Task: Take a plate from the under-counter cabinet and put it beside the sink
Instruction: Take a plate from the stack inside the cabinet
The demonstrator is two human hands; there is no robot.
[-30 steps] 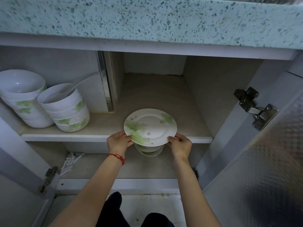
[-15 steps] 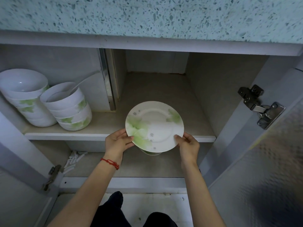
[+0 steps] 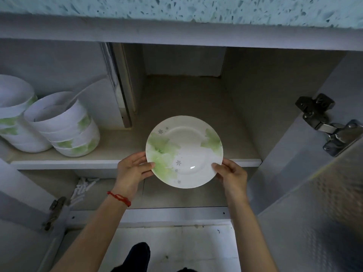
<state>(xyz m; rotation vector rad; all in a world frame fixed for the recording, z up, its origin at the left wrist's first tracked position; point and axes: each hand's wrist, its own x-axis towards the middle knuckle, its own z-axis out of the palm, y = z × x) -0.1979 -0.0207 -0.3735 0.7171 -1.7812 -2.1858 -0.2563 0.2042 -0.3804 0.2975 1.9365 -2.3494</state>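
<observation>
In the head view, both hands hold one plate in front of the open under-counter cabinet. The left hand is closed on the left edge of the plate, with the thumb on the upper face and the other fingers below. The right hand grips the right edge in the same way. The plate is white with green leaf prints, and it tilts a little toward the camera. It hangs in the air just in front of the shelf edge and touches no other dish that I can see.

On the left part of the shelf stand two stacks of bowls, well apart from the plate. The cabinet door stands open at the right, with its hinge near the right hand. The speckled tabletop runs along the top of the picture, directly above the plate. The sink is not in view.

I judge that the taking step is almost finished: the plate is free of the cabinet, and the carrying step is at hand. The next move calls for drawing the plate back toward the body, so that it clears the front edge of the tabletop above, and only then raising it. The person also has to stand up and find the sink, keeping the plate level and away from the door.
</observation>
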